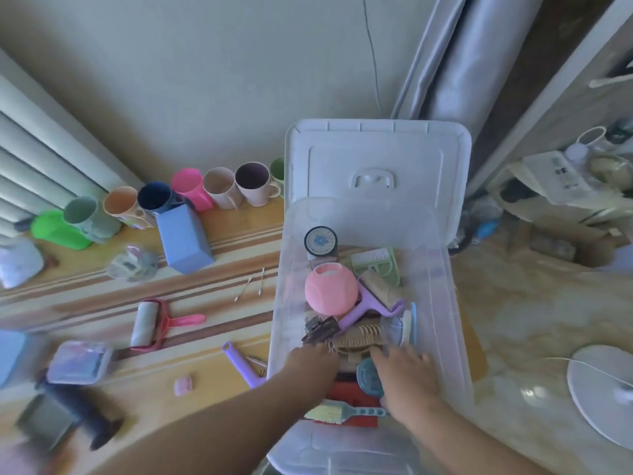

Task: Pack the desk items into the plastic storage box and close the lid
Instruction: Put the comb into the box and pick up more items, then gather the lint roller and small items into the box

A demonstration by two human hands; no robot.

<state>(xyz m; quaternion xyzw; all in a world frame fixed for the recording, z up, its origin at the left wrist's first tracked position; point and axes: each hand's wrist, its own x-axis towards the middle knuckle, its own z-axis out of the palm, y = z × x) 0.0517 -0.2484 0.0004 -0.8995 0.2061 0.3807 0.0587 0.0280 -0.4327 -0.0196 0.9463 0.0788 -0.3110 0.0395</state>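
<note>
Box (442,269): clear plastic, smooth, faintly glossy. Lid (376,156): white translucent plastic, moulded, matt. Desk (212,286): striped wood, smooth, light sheen. Cups (219,186): matt plastic, mixed colours. Pink ball (330,291): matt plastic, smooth. Lint roller (147,323): pink glossy plastic frame, white paper roll. Blue carton (185,238): matt, smooth. Curtain (455,60): grey cloth, satin sheen.
</note>
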